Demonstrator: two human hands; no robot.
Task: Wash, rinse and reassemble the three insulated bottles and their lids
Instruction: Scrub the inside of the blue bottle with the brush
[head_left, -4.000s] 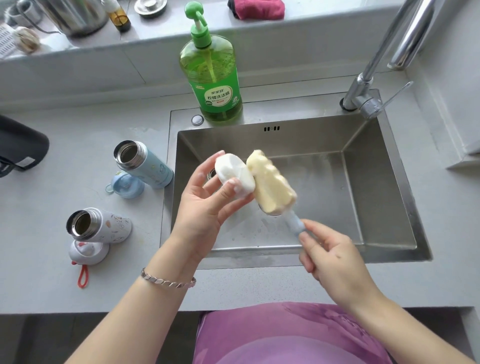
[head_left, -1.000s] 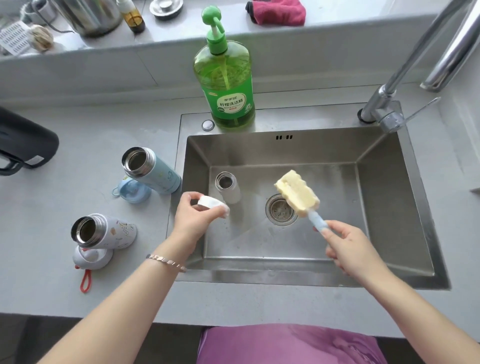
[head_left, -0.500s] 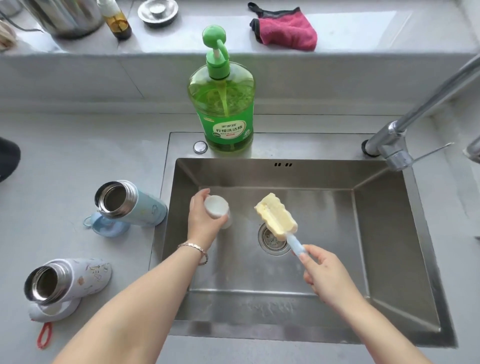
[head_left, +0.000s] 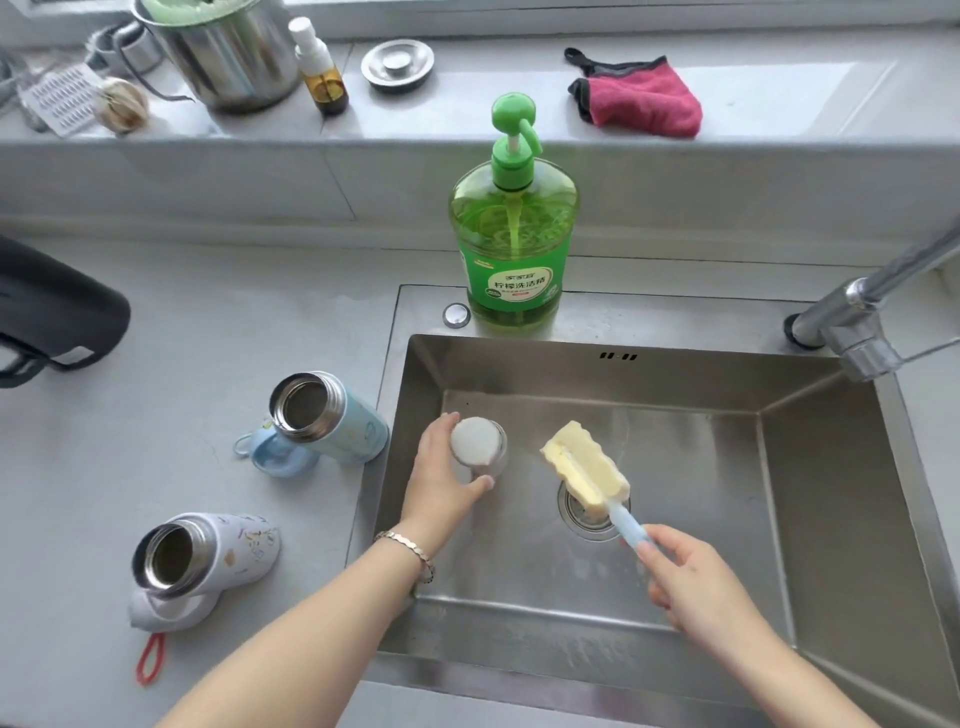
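left hand (head_left: 447, 480) gripping white lid (head_left: 471, 440) atop small bottle (head_left: 494, 464) standing in sink (head_left: 675, 382) | right hand (head_left: 693, 579) clutching sponge brush (head_left: 584, 470) over drain (head_left: 574, 515) | tip: square lid level before twisting, brace bottle against slipping

In sink (head_left: 675, 374), white lid (head_left: 472, 440) covers upright steel bottle (head_left: 496, 464).

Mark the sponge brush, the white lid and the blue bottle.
sponge brush (head_left: 584, 470): head view, on the yellow sponge.
white lid (head_left: 471, 440): head view, on its flat top.
blue bottle (head_left: 358, 431): head view, on its side wall.
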